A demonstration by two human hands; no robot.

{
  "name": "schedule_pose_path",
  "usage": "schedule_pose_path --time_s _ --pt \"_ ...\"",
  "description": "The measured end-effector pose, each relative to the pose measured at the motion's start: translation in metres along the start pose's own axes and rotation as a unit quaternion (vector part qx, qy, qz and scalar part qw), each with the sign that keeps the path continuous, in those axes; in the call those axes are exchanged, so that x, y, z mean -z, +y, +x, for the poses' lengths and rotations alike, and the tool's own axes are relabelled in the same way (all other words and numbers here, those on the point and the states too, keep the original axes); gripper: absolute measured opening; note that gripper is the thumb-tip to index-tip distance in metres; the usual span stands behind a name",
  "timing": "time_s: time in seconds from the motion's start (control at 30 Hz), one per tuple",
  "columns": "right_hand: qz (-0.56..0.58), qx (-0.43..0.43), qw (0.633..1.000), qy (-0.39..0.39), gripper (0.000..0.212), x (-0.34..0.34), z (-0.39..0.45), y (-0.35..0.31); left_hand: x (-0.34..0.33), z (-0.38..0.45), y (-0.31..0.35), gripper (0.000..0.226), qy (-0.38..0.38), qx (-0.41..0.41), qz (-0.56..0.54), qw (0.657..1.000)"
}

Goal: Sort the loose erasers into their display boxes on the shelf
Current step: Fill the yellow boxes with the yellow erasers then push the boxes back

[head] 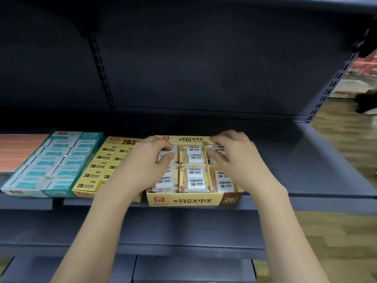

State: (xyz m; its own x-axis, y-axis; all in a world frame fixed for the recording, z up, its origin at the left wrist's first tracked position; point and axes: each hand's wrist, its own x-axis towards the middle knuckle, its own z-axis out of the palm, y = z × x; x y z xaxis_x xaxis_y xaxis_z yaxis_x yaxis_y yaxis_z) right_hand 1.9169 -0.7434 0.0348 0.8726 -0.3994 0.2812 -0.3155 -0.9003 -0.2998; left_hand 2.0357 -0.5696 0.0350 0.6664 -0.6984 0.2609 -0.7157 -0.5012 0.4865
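A yellow-and-brown display box [193, 200] with six compartments stands at the shelf's front edge, filled with wrapped white 2B erasers [195, 181]. My left hand [150, 160] reaches into its back-left compartment and pinches a wrapped white eraser [164, 156] between thumb and fingers. Over the back-right compartment, my right hand [234, 156] has its fingers curled onto a wrapped eraser [216, 149]; its palm hides most of that compartment.
Left of this box lie a yellow 2B eraser box [106, 166], a teal-and-white eraser box [55, 162] and an orange pack [18, 152]. The grey shelf [316, 160] stretches to the right. Another grey shelf [183, 231] sits below; a wooden floor lies at far right.
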Motion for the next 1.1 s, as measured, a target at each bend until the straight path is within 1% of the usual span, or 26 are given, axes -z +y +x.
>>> schedule_pose_path --time_s 0.03,0.1,0.23,0.33,0.37,0.4,0.47,0.5,0.53,0.57,0.63,0.87,0.97,1.1 --pt "0.011 0.007 1.0 0.011 0.037 -0.003 -0.005 -0.008 0.003 -0.001 -0.001 0.029 -0.008 -0.005 0.0 1.0" --pt "0.037 0.023 0.999 0.005 0.042 -0.01 -0.015 -0.026 0.008 -0.006 -0.008 0.03 -0.026 -0.016 -0.006 1.0" --pt "0.054 0.03 0.998 -0.01 0.061 -0.027 -0.032 -0.062 0.022 -0.025 -0.031 0.03 -0.042 -0.036 -0.003 0.998" --pt "0.051 0.031 0.998 -0.008 0.062 -0.035 -0.043 -0.085 0.032 -0.04 -0.053 0.035 -0.054 -0.051 0.015 0.997" --pt "0.038 0.03 0.999 -0.004 0.063 -0.038 -0.047 -0.092 0.036 -0.045 -0.06 0.039 -0.066 -0.056 0.021 0.996" --pt "0.023 0.025 0.999 0.005 0.065 -0.041 -0.051 -0.097 0.04 -0.049 -0.066 0.05 -0.085 -0.061 0.029 0.994" --pt "-0.011 0.001 1.0 0.027 0.069 -0.049 -0.058 -0.107 0.046 -0.056 -0.078 0.082 -0.123 -0.07 0.066 0.988" --pt "-0.032 -0.017 0.999 0.035 0.071 -0.054 -0.062 -0.112 0.046 -0.059 -0.085 0.093 -0.133 -0.074 0.098 0.984" --pt "-0.055 -0.033 0.997 0.042 0.07 -0.059 -0.064 -0.116 0.044 -0.061 -0.09 0.098 -0.135 -0.076 0.127 0.98" --pt "-0.077 -0.045 0.995 0.05 0.068 -0.063 -0.065 -0.119 0.041 -0.063 -0.094 0.098 -0.133 -0.076 0.149 0.977" --pt "-0.107 -0.055 0.991 0.064 0.064 -0.069 -0.065 -0.122 0.032 -0.066 -0.098 0.09 -0.13 -0.07 0.175 0.973" --pt "-0.108 -0.057 0.989 0.082 0.061 -0.077 -0.048 -0.121 0.012 -0.058 -0.099 0.068 -0.099 -0.085 0.243 0.961" --pt "-0.098 -0.053 0.991 0.069 0.06 -0.08 -0.037 -0.119 0.009 -0.049 -0.098 0.067 -0.083 -0.087 0.253 0.96" --pt "-0.091 -0.045 0.993 0.061 0.06 -0.083 -0.023 -0.112 0.006 -0.036 -0.104 0.067 -0.084 -0.088 0.245 0.962"
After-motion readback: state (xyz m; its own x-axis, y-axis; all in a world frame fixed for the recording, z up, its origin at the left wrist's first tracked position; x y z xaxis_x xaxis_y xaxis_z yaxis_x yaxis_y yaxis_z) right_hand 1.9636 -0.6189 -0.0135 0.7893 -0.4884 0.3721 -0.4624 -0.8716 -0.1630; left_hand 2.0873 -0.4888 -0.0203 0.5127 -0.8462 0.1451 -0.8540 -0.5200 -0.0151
